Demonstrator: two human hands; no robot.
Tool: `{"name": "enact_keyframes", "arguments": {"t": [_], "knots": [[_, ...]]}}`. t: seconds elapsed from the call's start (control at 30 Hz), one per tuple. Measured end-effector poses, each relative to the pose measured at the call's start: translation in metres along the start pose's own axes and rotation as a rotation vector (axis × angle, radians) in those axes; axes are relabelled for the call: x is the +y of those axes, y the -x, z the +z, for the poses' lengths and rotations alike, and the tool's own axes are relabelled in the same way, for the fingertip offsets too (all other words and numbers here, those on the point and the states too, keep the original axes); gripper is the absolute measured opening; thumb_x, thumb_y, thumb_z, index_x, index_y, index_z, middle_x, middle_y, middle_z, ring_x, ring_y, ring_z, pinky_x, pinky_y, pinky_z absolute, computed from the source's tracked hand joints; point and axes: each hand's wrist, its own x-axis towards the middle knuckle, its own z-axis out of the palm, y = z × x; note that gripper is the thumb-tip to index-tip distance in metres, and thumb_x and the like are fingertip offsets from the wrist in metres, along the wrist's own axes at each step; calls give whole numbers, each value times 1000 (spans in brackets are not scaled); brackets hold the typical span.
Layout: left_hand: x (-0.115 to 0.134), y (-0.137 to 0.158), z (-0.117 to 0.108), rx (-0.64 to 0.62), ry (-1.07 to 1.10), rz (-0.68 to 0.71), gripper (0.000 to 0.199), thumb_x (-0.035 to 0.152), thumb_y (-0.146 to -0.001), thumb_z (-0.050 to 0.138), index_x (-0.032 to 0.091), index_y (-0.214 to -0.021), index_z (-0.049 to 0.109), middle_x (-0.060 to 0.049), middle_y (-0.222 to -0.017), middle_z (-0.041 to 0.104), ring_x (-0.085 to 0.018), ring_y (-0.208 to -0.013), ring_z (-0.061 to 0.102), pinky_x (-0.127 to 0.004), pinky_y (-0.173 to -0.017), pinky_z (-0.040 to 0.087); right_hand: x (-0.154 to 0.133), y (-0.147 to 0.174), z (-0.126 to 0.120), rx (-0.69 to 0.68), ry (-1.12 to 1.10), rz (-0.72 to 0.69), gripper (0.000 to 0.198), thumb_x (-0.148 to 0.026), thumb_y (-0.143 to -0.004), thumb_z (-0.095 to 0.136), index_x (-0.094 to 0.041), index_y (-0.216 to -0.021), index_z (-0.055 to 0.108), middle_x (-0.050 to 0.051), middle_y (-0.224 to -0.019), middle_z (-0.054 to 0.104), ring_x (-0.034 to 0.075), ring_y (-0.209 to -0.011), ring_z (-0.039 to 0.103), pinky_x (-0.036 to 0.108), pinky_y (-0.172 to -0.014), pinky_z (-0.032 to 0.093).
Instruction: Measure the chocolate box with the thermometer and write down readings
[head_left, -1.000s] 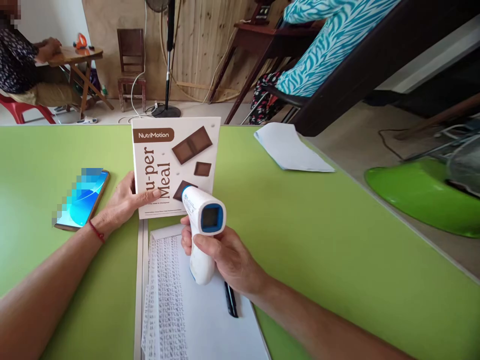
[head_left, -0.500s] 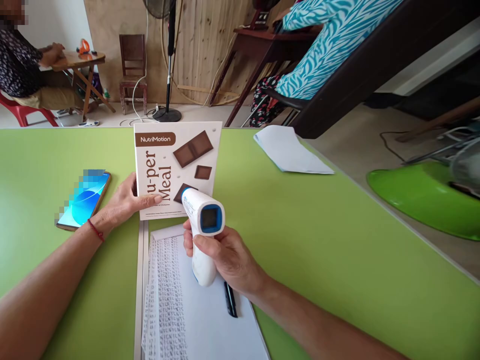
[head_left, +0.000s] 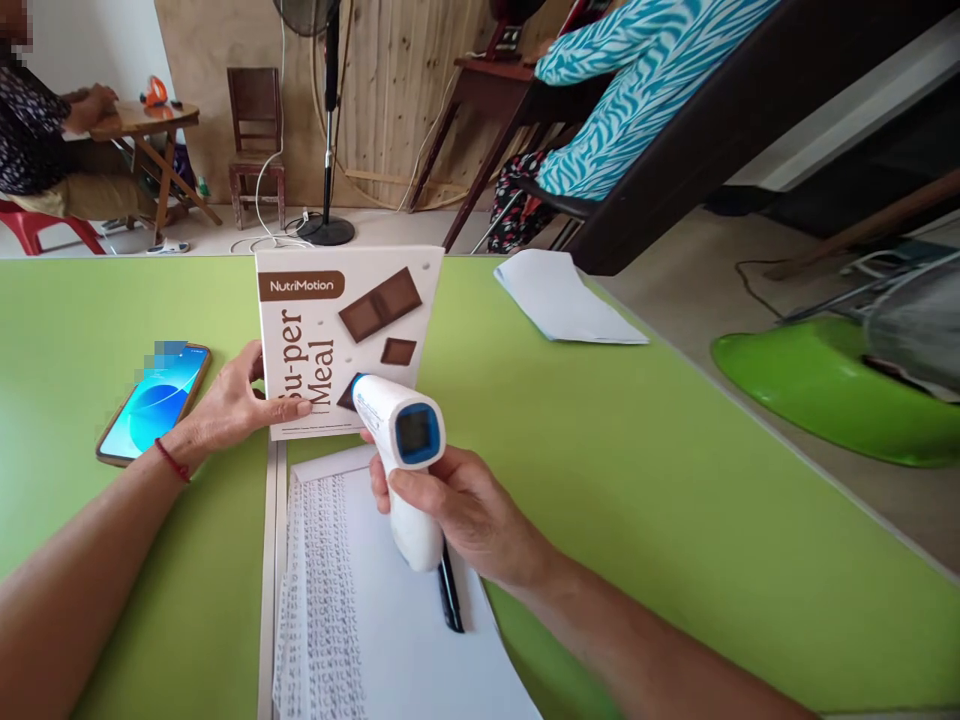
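Note:
My left hand point(head_left: 236, 402) grips the lower left edge of a white NutriMotion box point(head_left: 360, 300) with chocolate pictures, thumb on its front. The box is upright at the far end of the papers. Wrapped round the handle of a white and blue infrared thermometer point(head_left: 405, 420) is my right hand point(head_left: 465, 505). Its front end points at the box's lower part, its small dark screen faces me; whether it touches the box I cannot tell. Below lie papers with handwritten rows point(head_left: 330, 590) and a black pen point(head_left: 450, 595), partly behind the thermometer.
A lit phone point(head_left: 157, 400) lies left of the box on the green table point(head_left: 675, 500). Folded white sheets point(head_left: 559, 297) lie near the far edge. Beyond stand a fan point(head_left: 328, 230), a wooden chair point(head_left: 256, 140) and two seated people. A green plastic seat point(head_left: 825, 390) is at right.
The whole view has shifted slightly, so most things sit further left. The thermometer has turned a little in my right hand's grip, and the box's face is angled slightly differently.

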Motion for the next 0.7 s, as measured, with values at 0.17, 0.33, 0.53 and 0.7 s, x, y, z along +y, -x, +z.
{"name": "enact_keyframes", "arguments": {"t": [0.17,0.33,0.53,0.7], "knots": [[-7,-1,2,57,-50,85,69,45,-67,81,15,-119,49,-15,-123,62,-33,-110,60,-49,-87,54,-23,8,-48,276,387,-114,30,-48,-76,66,-21,-89,61,4,-77,64,18,-67,58,31,-59,50],[-19,-3,-1,123,-194,164,73,47,-67,79,14,-124,48,-18,-132,55,-36,-116,56,-53,-90,53,-16,10,-116,430,1127,-84,42,-41,-76,60,-20,-113,63,12,-104,64,30,-87,64,43,-74,53],[-24,-7,-2,137,-257,246,47,46,-77,71,15,-109,57,-14,-125,58,-32,-114,57,-54,-94,50,20,-3,-154,253,1296,-65,39,-34,-79,55,-20,-115,64,12,-99,65,29,-94,65,43,-82,55],[-14,-4,2,158,-414,248,42,31,-75,70,17,-111,53,-13,-121,57,-33,-118,53,-57,-97,47,22,-2,-144,311,1415,-230,35,-27,-77,57,-17,-110,63,15,-102,66,32,-95,64,48,-82,54]]}}
